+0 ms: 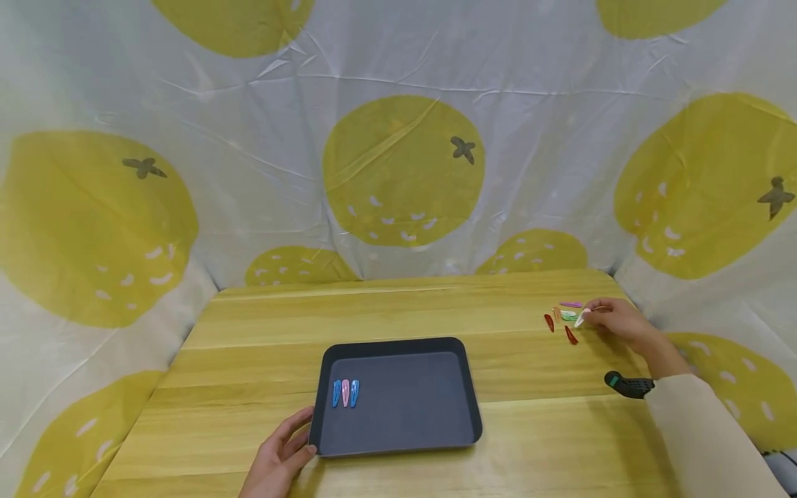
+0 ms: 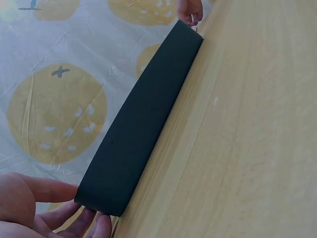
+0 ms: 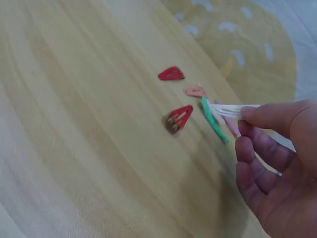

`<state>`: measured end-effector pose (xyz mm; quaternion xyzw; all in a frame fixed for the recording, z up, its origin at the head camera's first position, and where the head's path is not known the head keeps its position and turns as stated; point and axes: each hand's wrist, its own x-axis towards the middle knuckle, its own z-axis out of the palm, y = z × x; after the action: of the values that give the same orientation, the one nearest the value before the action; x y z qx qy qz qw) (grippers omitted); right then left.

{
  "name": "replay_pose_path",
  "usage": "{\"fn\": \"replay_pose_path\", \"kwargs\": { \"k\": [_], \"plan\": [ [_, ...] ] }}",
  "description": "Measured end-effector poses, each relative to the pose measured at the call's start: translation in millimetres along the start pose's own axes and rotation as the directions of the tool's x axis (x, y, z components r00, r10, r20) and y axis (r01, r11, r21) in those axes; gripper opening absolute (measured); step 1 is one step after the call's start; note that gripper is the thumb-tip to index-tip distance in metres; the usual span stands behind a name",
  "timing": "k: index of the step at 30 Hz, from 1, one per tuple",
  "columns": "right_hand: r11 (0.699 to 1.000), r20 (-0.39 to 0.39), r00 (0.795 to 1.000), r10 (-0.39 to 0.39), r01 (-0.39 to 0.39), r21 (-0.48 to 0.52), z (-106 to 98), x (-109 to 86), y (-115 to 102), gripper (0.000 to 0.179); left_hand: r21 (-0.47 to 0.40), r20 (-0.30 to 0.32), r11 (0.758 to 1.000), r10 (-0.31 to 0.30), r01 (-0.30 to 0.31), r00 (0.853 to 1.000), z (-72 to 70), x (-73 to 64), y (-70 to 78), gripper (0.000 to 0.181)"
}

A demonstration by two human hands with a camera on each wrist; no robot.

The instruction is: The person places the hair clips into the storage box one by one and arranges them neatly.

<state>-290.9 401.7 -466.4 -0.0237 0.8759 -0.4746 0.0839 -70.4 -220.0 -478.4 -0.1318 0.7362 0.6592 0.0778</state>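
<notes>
My right hand [image 1: 613, 321] pinches a white snap hair clip [image 3: 228, 110] between thumb and index finger, above the table's far right. Close by lie two red clips [image 3: 172, 74], an orange clip [image 3: 196, 91], a green clip [image 3: 213, 119] and a purple clip [image 1: 571, 304]. Another white clip [image 1: 568, 315] rests beside the green one. My left hand [image 1: 280, 453] touches the outside of a dark tray [image 1: 398, 453] at its front left corner, fingers loosely bent. Inside the tray, a pink clip [image 1: 345, 393] sits between two blue clips [image 1: 336, 393], side by side at the left.
The wooden table [image 1: 249, 360] carries the tray near its front middle. Behind and at both sides hangs a white cloth [image 1: 261, 173] with yellow fruit prints. A black strap end [image 1: 629, 384] sticks out from the right wrist.
</notes>
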Motion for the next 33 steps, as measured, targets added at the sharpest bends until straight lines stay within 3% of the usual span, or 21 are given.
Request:
{"fn": "replay_pose_path", "kwargs": {
  "k": [9, 24, 33],
  "plan": [
    [0.998, 0.076, 0.996, -0.043, 0.040, 0.046, 6, 4.0, -23, 0.036, 0.004, -0.001, 1.000, 0.011, -0.011, 1.000, -0.5, -0.7, 0.0, 0.063],
    [0.990, 0.232, 0.965, -0.126, 0.108, 0.091, 40, 13.9, -71, 0.032, 0.020, -0.002, 1.000, 0.015, -0.015, 1.000, -0.8, -1.1, 0.7, 0.062],
    [0.976, 0.262, 0.942, -0.211, 0.215, 0.011, 66, 19.3, -96, 0.030, 0.022, -0.002, 0.999, 0.029, -0.029, 1.000, -0.4, -0.3, -0.2, 0.062]
  ]
}}
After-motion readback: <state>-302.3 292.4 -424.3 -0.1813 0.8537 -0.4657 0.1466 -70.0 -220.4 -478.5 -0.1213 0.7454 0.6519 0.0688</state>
